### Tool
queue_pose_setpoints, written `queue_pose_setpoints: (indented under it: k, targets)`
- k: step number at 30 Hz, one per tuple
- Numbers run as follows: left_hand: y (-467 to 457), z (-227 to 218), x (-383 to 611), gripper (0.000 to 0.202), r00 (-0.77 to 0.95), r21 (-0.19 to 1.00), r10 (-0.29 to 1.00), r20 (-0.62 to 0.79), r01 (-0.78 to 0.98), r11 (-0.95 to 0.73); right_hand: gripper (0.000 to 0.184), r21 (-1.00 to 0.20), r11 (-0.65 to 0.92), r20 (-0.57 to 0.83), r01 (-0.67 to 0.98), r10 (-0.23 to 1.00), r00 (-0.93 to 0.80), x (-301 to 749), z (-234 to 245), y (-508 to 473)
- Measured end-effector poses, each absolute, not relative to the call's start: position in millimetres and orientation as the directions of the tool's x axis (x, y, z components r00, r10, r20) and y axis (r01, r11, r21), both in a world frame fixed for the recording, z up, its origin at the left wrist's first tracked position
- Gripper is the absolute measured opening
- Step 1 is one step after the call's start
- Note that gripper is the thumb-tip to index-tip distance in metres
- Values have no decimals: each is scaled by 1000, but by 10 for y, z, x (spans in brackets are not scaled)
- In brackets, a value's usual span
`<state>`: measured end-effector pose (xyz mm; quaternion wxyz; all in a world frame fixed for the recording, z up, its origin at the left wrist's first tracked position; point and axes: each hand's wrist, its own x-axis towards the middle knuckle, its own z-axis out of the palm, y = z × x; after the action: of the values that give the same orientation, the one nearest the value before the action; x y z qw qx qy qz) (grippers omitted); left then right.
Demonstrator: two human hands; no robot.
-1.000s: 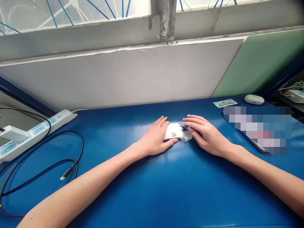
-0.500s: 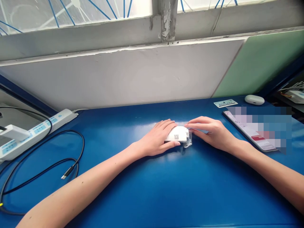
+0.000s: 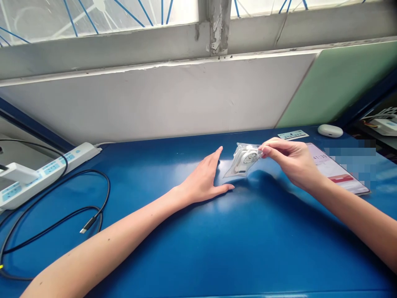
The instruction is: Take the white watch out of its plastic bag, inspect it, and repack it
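My right hand (image 3: pixel 291 161) pinches the right edge of a clear plastic bag (image 3: pixel 231 170) between thumb and fingers, lifted a little above the blue table. Inside the bag is a white item with a round, disc-like part (image 3: pixel 249 157) and what looks like white cord; its exact kind I cannot make out. To the left of the bag, my left hand (image 3: pixel 203 178) rests on the table with thumb and fingers spread, holding nothing and apart from the bag.
A phone (image 3: pixel 339 169) lies under and beyond my right wrist. Behind it are a small card (image 3: pixel 293 135) and a white earbud case (image 3: pixel 330 130). On the left are a white power strip (image 3: pixel 52 169) and a looped black cable (image 3: pixel 108 186). A wall panel (image 3: pixel 173 99) closes the table's back.
The bag has come out from under my left hand, raised and turned by my right hand. Its white label side has given way to the round part. My left hand has let go.
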<state>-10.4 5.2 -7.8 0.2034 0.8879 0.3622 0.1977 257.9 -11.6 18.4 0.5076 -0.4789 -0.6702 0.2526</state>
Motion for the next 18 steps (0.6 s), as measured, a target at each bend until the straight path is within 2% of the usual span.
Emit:
queue_pose_setpoints:
  k: [6, 11, 14, 18]
  targets:
    - [40, -59, -115, 124, 695, 483, 671, 260, 508, -713, 31, -904, 234, 231, 358, 972, -52, 2537, 112, -114]
    - [42, -38, -120, 125, 733, 468, 630, 256, 476, -745, 36, -906, 186, 132, 379, 977, -164, 2551, 5, -69]
    - [45, -22, -115, 117, 752, 479, 622, 219, 473, -740, 36, -868, 207, 124, 451, 970, -207, 2542, -23, -68]
    - [38, -6, -107, 106, 755, 489, 629, 186, 484, -725, 32, -699, 376, 241, 609, 925, -294, 2493, -37, -124]
